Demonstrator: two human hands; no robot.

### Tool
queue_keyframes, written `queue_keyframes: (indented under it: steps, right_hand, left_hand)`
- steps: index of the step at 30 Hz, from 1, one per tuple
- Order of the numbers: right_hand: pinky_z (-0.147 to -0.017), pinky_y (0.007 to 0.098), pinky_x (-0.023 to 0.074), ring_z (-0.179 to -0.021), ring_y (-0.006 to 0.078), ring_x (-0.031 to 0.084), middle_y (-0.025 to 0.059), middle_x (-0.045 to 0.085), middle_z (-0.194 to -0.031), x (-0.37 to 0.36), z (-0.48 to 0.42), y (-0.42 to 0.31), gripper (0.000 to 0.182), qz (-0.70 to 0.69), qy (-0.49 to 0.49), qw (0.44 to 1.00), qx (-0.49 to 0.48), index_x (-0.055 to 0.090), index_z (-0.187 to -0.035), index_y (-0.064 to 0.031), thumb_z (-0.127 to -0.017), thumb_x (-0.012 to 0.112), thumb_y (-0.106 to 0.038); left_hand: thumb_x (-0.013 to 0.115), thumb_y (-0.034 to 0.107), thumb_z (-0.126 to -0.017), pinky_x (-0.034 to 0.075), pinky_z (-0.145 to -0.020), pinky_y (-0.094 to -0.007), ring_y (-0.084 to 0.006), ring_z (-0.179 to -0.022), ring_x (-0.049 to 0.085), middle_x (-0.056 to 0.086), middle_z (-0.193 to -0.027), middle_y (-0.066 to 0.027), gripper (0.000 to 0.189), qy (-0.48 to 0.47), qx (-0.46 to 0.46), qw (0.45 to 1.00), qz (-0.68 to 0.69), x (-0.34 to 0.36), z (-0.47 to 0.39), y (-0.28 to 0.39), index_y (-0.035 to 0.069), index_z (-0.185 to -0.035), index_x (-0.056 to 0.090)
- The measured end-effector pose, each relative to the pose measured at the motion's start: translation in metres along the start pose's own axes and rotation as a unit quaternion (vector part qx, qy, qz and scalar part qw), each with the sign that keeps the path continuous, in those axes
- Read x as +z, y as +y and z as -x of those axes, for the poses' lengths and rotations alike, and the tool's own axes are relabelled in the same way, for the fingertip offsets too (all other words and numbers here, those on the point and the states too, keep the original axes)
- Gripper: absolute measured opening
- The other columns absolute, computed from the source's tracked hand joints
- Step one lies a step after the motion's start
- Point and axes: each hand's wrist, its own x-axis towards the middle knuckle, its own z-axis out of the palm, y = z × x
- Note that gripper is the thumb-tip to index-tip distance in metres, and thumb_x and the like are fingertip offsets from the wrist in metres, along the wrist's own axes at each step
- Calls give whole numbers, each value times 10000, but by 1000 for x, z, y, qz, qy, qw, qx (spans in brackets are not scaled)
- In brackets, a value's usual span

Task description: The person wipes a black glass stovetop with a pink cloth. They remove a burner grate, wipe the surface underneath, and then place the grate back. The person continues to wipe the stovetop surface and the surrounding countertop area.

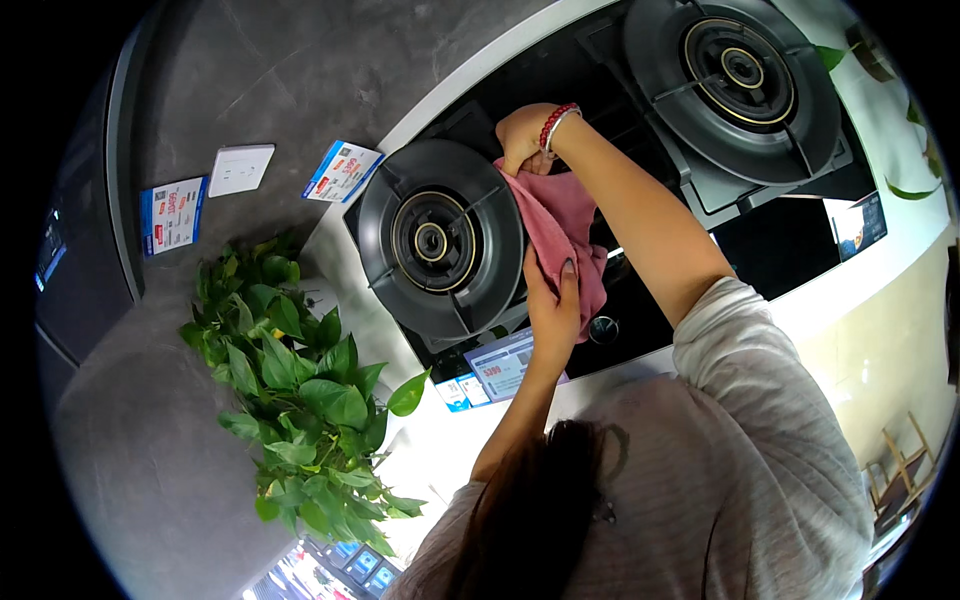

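Observation:
A pink cloth is bunched between my two hands beside the left burner of a black glass gas cooktop. My left hand grips its near end, with the thumb on top of the fabric. At the far end, my right hand, wearing a red bead bracelet and a bangle, is closed on a corner of the cloth. The left burner's round black pan support rises right next to the cloth. A control knob shows just right of my left hand.
A second pan support stands at the upper right. Price cards and a wall socket plate are on the grey wall. A leafy potted plant crowds the left side. A printed label lies along the cooktop's front edge.

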Motion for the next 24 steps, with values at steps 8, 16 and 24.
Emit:
queue_keyframes:
  steps: [8, 16, 24]
  right_hand:
    - [-400, 272, 357, -428, 140, 465, 89, 518, -528, 2, -16, 23, 255, -19, -8, 1000, -21, 535, -563, 27, -695, 601, -180]
    - [-389, 303, 359, -402, 184, 455, 112, 499, -507, 16, 6, 45, 298, -57, 85, 993, -67, 505, -561, 2, -706, 593, -243]
    - [-671, 420, 477, -764, 365, 602, 238, 599, -793, 82, 127, 33, 271, 96, 273, 949, -123, 568, -744, 38, -715, 620, -227]
  left_hand:
    - [486, 138, -895, 346, -948, -301, -207, -1111, 461, 453, -1235, -156, 468, -25, -10, 1000, -5, -9, 1, 2, -21, -1306, 329]
    - [497, 111, -882, 389, -901, -281, -198, -1036, 522, 525, -1155, -144, 416, -9, -19, 999, -38, -18, 13, 6, -29, -1259, 392]
    - [509, 70, -861, 409, -859, -256, -163, -994, 532, 545, -1115, -119, 392, -3, -15, 999, 35, -22, 52, 4, 2, -1238, 424]
